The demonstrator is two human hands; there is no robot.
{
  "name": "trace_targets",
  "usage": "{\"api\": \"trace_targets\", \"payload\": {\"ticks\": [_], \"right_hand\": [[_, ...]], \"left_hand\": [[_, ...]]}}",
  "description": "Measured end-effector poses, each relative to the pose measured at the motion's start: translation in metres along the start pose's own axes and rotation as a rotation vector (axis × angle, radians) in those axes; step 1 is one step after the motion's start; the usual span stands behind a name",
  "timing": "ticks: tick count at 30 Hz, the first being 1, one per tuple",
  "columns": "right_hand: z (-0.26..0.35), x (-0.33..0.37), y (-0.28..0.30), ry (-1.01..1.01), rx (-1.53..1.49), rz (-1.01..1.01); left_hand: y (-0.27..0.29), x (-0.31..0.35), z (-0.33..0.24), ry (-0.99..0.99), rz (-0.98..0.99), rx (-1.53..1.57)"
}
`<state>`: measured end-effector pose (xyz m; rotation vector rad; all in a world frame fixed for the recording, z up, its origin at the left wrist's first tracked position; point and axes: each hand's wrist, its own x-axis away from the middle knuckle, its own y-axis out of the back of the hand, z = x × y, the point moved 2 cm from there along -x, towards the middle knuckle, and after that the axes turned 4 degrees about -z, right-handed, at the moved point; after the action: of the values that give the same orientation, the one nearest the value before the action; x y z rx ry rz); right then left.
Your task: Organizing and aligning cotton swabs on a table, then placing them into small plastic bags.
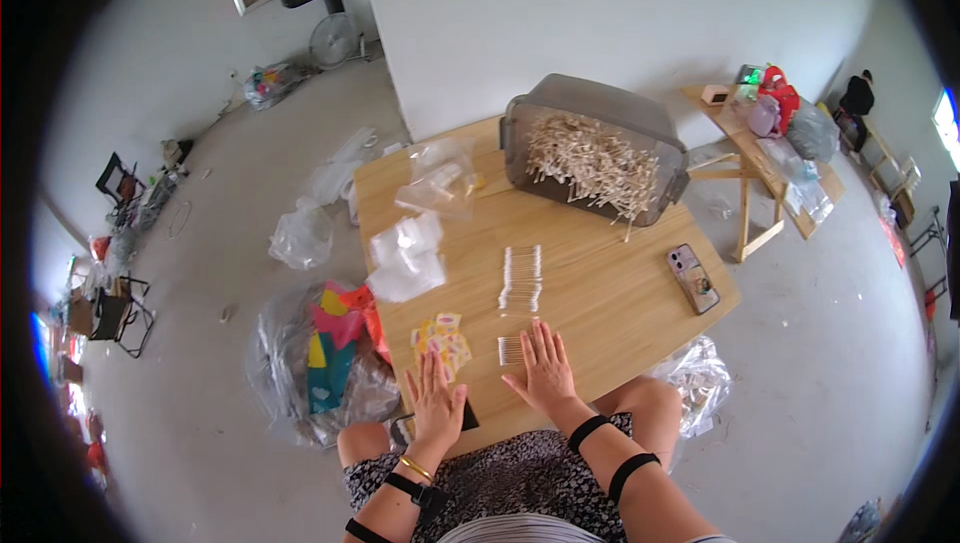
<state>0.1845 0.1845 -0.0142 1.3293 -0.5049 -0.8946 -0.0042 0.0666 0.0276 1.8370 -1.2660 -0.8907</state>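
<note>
My left hand (436, 405) lies flat with its fingers stretched out, its fingertips at a scatter of yellow-and-pink printed paper pieces (440, 335). My right hand (546, 371) is also flat, fingers extended, beside a small row of cotton swabs (511, 350) that it partly covers. Farther up the table, a longer row of cotton swabs (520, 278) is laid side by side. Neither hand holds anything. A grey plastic bin (600, 93) lies tipped toward me at the far side, with a heap of loose cotton swabs (590, 163) in it.
Clear plastic bags (408, 255) lie on the wooden table (590, 288) at left, and a phone (692, 279) at right. A dark flat object (470, 417) is by my left wrist. Bulky plastic bags (285, 363) stand on the floor at left. A folding table (745, 148) stands at far right.
</note>
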Motion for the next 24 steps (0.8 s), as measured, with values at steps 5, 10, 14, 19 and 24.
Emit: {"api": "trace_targets", "payload": {"ticks": [5, 10, 14, 19, 24], "right_hand": [[0.034, 0.03, 0.0, 0.151, -0.019, 0.052], [0.075, 0.053, -0.004, 0.278, 0.012, 0.166], [0.096, 0.058, -0.003, 0.278, 0.019, 0.21], [0.098, 0.059, -0.006, 0.273, -0.002, 0.184], [0.104, 0.059, -0.008, 0.269, 0.01, 0.183]], "left_hand": [[0.017, 0.071, 0.069, 0.274, -0.114, 0.02], [-0.001, 0.1, 0.114, 0.548, -0.317, 0.289], [-0.016, 0.092, 0.121, 0.755, -0.434, 0.311], [-0.031, 0.081, 0.103, 0.828, -0.517, 0.29], [-0.052, 0.084, 0.128, 0.767, -0.524, 0.321]]}}
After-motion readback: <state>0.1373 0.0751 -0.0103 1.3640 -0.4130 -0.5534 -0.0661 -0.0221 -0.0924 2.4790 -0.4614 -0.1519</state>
